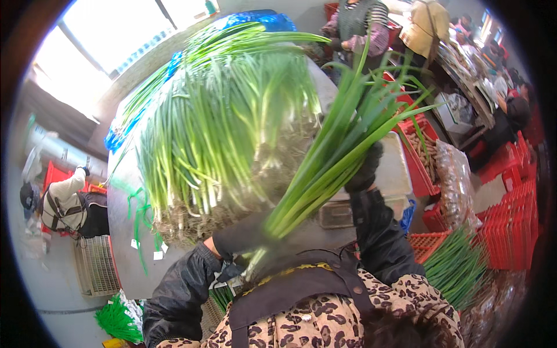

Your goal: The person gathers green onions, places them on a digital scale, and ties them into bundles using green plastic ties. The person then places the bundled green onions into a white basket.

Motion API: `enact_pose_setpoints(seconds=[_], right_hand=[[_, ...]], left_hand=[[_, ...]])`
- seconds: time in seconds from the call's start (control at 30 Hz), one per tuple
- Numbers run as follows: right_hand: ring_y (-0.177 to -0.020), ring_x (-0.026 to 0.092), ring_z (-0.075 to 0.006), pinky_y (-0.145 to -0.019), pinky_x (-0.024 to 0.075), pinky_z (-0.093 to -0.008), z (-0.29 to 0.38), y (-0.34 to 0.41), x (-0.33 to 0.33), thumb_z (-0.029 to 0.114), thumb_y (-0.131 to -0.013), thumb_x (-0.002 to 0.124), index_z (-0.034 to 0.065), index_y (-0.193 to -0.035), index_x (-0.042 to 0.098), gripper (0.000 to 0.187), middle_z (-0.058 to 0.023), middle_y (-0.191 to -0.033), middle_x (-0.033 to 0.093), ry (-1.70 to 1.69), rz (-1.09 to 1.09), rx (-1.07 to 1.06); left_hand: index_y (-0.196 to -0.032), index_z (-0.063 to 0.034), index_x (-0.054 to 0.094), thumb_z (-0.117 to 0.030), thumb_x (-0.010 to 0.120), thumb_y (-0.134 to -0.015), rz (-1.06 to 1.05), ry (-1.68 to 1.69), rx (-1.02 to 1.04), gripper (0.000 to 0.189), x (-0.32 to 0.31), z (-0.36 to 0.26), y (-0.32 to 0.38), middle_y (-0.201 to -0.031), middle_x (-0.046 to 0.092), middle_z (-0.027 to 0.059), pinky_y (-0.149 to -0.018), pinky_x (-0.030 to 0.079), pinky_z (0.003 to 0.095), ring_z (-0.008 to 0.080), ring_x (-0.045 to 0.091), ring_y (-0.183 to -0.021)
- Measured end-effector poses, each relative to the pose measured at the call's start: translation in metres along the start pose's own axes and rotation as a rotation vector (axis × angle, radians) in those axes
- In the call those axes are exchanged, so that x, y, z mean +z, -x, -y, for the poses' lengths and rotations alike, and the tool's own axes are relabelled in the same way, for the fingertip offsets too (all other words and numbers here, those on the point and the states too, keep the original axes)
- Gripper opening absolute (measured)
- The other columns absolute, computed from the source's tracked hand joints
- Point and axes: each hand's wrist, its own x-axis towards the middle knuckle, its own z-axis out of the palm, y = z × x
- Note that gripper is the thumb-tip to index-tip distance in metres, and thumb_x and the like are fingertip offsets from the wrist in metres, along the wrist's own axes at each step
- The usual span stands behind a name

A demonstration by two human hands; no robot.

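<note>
A bunch of green onions (pixel 322 169) slants across my front, its pale lower ends near my apron and its leaves fanning to the upper right. My left hand (pixel 243 232), in a black glove, is closed round the lower stalks. Higher up, my right hand (pixel 366 169), also in a dark glove, holds the leafy part from its right side; the leaves hide some of its fingers. Beyond both hands, a thick row of green onions (pixel 200 130) lies on the table (pixel 124 204), with soil on the roots.
Green ties with white tags (pixel 141 217) hang over the table's left part. Blue plastic sheeting (pixel 261 19) lies at the back. To the right are a clear plastic box (pixel 398 161), red crates (pixel 509 222) and more green onions (pixel 461 265). Several people work around the room.
</note>
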Motion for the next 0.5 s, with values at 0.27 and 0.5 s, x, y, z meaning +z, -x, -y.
enact_pose_setpoints(seconds=[0.27,0.5], right_hand=[[-0.129,0.053,-0.0289,-0.109,0.045,-0.0477,0.236,0.037,-0.076,0.031,-0.102,0.055,0.0049,-0.147,0.042,0.053,-0.0136,-0.143,0.051,0.277,-0.129,-0.194],[-0.128,0.049,-0.0247,-0.108,0.0396,-0.0393,0.334,0.126,-0.189,0.029,-0.1,0.058,0.0095,-0.145,0.048,0.05,-0.0099,-0.144,0.05,0.584,-0.716,0.033]], left_hand=[[-0.128,-0.004,0.048,-0.009,0.067,-0.085,-0.179,-0.699,0.168,0.047,0.031,-0.01,-0.157,-0.108,0.063,0.0221,-0.084,0.053,0.0446,0.0357,0.066,-0.096],[-0.141,-0.0069,0.042,-0.02,0.068,-0.082,-0.25,-1.248,0.076,0.066,0.049,0.034,-0.265,-0.116,0.059,0.0209,-0.088,0.048,0.0501,0.038,0.059,-0.108]])
